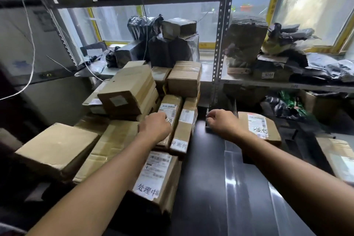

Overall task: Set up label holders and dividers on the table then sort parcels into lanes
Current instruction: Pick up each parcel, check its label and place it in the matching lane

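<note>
Dark glossy table [210, 188] below crammed shelves [268, 85] — left hand [155, 126] curls its fingers onto a narrow brown parcel [172, 101], white-labelled, mid-pile at the table's left; right hand [222, 122] fingers curl downward — grip unclear.

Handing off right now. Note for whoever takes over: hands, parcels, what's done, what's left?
Left hand: on a narrow parcel in the pile; grip hidden.
Right hand: fingers curled on a dark piece at the back of the table; can't tell what it is.
Parcels: most are in the pile on the left, with one flat parcel just right of the right hand.
Done: no recognisable dividers or lanes yet.
Left: set up holders and dividers, then sort the pile.
</note>
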`<state>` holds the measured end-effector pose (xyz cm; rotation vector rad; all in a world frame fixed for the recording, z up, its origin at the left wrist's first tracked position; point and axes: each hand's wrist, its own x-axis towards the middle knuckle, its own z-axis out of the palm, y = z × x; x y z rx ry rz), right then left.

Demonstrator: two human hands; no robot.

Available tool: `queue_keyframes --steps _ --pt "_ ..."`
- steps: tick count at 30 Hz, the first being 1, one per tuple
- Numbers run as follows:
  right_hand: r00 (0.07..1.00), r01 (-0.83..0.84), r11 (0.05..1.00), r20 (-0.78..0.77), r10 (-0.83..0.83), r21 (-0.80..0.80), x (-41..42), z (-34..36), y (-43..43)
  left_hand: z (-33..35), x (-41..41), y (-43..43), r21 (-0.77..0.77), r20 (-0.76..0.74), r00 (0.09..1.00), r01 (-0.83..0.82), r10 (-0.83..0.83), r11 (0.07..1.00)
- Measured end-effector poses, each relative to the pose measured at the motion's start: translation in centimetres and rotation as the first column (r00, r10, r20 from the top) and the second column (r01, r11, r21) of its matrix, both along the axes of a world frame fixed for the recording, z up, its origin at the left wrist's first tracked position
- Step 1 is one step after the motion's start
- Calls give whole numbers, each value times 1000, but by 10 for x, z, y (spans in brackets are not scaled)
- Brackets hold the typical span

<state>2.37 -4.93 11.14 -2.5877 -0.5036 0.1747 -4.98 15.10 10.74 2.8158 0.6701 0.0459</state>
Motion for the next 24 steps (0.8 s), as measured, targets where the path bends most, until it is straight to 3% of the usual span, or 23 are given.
queue_keyframes --steps 5,9,14,19,24 --pt "999 7 996 -49 -3 93 -40 -15 44 -6 -28 30 -172 1 1000 29 -29 985" --pt "974 150 950 -205 -94 275 -57 -29 59 -10 -37 30 -292 30 995 105 -100 951" --pt "875 350 834 -466 -128 426 -61 -35 66 -17 -36 19 -617 143 989 110 -27 779" --pt "752 503 735 -650 -113 454 -58 -45 70 -29 -28 13 -623 156 987 76 29 778" --pt "693 546 665 -720 -16 510 -49 -61 74 -32 -21 -12 -753 32 999 44 -30 657"
